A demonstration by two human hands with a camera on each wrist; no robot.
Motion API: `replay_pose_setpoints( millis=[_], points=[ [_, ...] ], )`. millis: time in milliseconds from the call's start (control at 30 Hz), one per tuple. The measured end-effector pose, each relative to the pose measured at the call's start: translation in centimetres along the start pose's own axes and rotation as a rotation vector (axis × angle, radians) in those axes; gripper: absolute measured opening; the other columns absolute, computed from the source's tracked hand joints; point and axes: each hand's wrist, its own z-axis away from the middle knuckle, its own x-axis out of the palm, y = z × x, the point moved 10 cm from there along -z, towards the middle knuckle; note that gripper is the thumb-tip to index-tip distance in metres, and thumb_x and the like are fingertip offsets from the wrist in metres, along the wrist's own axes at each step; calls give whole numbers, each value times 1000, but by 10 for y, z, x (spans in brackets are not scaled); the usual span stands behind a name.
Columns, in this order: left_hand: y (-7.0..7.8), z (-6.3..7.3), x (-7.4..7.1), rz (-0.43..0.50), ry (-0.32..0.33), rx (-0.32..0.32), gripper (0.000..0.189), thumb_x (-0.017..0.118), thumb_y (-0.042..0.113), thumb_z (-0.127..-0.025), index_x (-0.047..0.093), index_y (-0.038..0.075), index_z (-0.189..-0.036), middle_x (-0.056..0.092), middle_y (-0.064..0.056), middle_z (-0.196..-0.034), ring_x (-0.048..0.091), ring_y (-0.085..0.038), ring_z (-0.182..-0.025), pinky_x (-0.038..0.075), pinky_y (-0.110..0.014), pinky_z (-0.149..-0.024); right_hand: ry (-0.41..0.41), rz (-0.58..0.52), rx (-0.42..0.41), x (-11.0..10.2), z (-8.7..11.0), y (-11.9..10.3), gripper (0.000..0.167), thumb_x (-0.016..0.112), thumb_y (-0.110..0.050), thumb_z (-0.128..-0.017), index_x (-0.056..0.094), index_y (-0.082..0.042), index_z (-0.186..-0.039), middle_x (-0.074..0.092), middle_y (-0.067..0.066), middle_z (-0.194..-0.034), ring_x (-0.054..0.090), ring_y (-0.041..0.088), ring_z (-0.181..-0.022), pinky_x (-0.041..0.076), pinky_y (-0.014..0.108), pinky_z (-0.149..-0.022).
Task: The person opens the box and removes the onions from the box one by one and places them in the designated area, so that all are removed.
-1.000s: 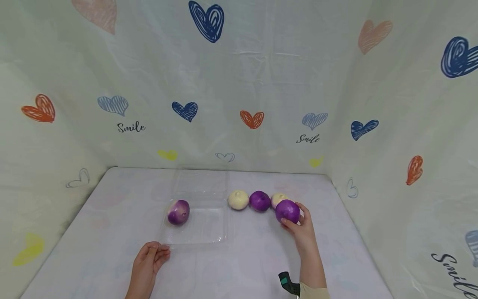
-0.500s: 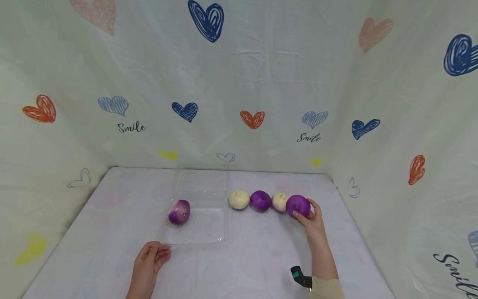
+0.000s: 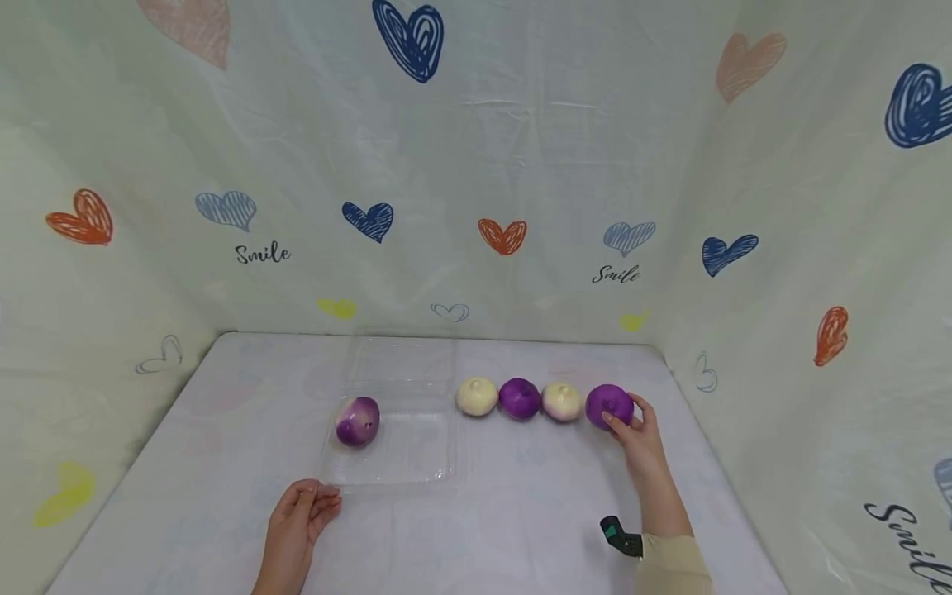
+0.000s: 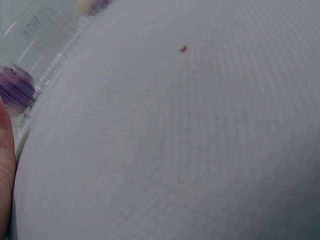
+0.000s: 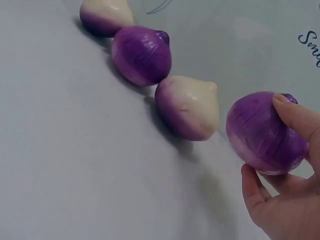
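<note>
My right hand (image 3: 641,431) grips a purple onion (image 3: 608,406) between thumb and fingers at the right end of a row. In the right wrist view, a small gap separates this onion (image 5: 265,132) from the white-and-purple onion (image 5: 189,109) beside it. Further left in the row are another purple onion (image 3: 519,399) and a white one (image 3: 478,397). My left hand (image 3: 301,512) pinches the front left corner of a clear plastic container (image 3: 416,478). Inside the container, toward its left side, lies a purple-and-white onion (image 3: 358,421).
The container's clear lid (image 3: 402,361) lies folded back behind it. A white cloth covers the table (image 3: 476,545), and a curtain printed with hearts (image 3: 550,182) encloses the back and sides. A tiny brown speck (image 4: 183,49) shows on the cloth.
My right hand has carried the purple onion rightward, from in front of the nearest white onion to the far right of the row. The left hand stays at the container's corner.
</note>
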Motion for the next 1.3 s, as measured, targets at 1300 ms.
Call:
replay_pose_setpoints(
  millis=[1300],
  points=[
    [-3,-1,-3,-19,50,-52,18,46,20,-105,56,7,-98,67,-3,-92,65,-12,-84,57,-24,-80,-37,90,98,-16,-39,19,71,61,-9,-97,18,-2,-152,28,30,-141,58,10,-93,51,31,-96]
  ],
)
